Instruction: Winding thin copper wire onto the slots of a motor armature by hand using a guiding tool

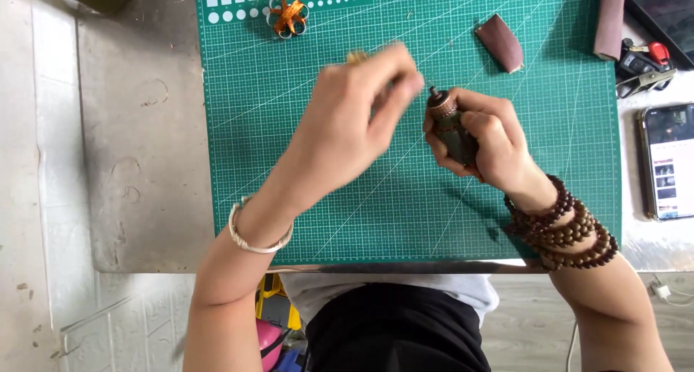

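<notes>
My right hand [484, 137] grips a small dark cylindrical motor part [452, 126] with a copper-coloured end pointing up, held above the green cutting mat [303, 191]. My left hand [358, 115] hovers just left of it, blurred, with fingers pinched together on something small; a bit of yellowish metal [356, 56] shows at its top edge, but I cannot tell what it is. A silver bangle circles my left wrist and rows of brown beads wrap my right wrist.
A coil of copper wire on a metal frame [288, 15] lies at the mat's far edge. A brown folded piece [500, 42] lies far right on the mat. A phone [666, 161], a dark tablet [665, 10] and a clip tool [643, 65] sit beside the mat.
</notes>
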